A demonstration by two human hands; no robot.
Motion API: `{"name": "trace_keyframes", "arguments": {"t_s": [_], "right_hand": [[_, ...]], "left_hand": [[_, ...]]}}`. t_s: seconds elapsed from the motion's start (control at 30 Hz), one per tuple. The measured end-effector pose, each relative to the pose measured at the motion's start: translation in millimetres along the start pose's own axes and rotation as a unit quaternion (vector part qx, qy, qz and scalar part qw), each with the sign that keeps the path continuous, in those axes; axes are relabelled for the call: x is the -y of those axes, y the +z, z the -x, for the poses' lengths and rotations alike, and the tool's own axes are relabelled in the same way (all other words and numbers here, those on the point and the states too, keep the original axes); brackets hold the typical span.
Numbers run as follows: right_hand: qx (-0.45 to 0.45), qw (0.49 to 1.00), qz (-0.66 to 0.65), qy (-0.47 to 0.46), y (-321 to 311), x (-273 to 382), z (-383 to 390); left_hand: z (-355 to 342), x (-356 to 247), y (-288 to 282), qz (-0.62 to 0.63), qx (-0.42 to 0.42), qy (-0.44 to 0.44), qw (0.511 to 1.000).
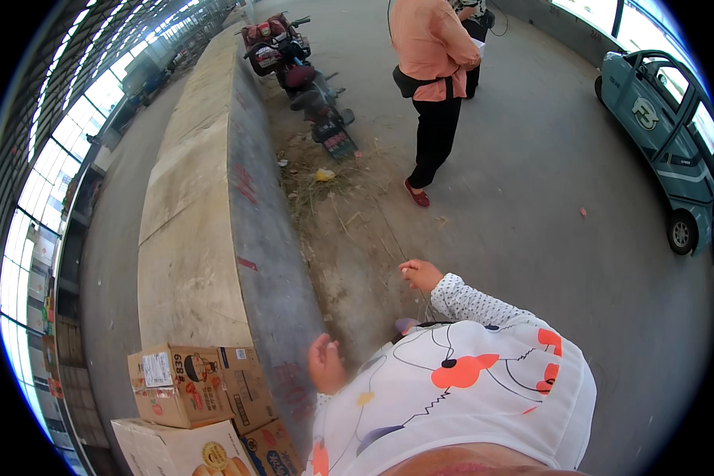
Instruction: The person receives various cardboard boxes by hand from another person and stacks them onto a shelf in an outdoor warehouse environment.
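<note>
Left hand (326, 363): fingers loosely bent, thumb apart from them, grip slack and released; held low, left of the body, near the cardboard boxes but apart from them. Right hand (420, 274): out ahead of the body, fingers curled inward; cannot tell whether anything thin is pinched there. A dotted sleeve (480, 297) covers that forearm; a white apron (452, 389) with orange shapes and dark lines covers the wearer's front. Boxes at lower left, by the near end of a long concrete ledge (190, 198): a brown box (202, 389) with a white label, a pale box (178, 450) nearer the wearer, a blue-marked box (271, 450) beside it. Cannot tell how their weight is borne. Along the ledge's right side, dry grass and a yellow scrap (324, 174) on the dusty floor (523, 206). Farther along, a scooter (297, 75). Ahead, a person in an orange top (424, 44), dark trousers and red shoes, waist bag on; another person (474, 24) partly hidden behind. Far right, a teal car-like vehicle (658, 135).
</note>
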State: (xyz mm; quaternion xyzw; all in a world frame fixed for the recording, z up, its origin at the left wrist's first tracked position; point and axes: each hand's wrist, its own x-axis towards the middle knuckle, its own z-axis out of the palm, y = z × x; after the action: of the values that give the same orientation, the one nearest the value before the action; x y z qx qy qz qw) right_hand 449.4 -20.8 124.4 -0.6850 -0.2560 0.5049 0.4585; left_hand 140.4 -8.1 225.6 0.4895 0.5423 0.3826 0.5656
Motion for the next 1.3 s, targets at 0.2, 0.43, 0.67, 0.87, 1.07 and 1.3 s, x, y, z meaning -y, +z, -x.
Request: {"name": "trace_keyframes", "arguments": {"t_s": [0.2, 0.43, 0.67, 0.87, 1.07, 1.3], "right_hand": [[-0.184, 0.967, -0.175, -0.025, -60, 21, -12], [-0.403, 0.856, -0.303, -0.117, -161, 56, 14], [-0.439, 0.825, -0.327, -0.138, -216, 93, 45], [-0.366, 0.897, -0.231, -0.092, -202, 96, 35], [-0.243, 0.941, -0.228, -0.06, -131, 102, 1], [-0.216, 0.925, -0.304, -0.069, -80, 117, -29]], "left_hand": [[-1, -1, -1, 0.008, 0.004, 0.02, 1.0], [-7, 6, -1, -0.013, 0.028, 0.017, 0.999], [-10, 5, 0, -0.018, 0.046, 0.029, 0.998], [-11, 5, 2, -0.002, 0.041, 0.025, 0.999], [-2, 0, 0, -0.009, 0.019, 0.012, 1.0], [6, 20, -9, -0.024, -0.033, 0.042, 0.998]]}}
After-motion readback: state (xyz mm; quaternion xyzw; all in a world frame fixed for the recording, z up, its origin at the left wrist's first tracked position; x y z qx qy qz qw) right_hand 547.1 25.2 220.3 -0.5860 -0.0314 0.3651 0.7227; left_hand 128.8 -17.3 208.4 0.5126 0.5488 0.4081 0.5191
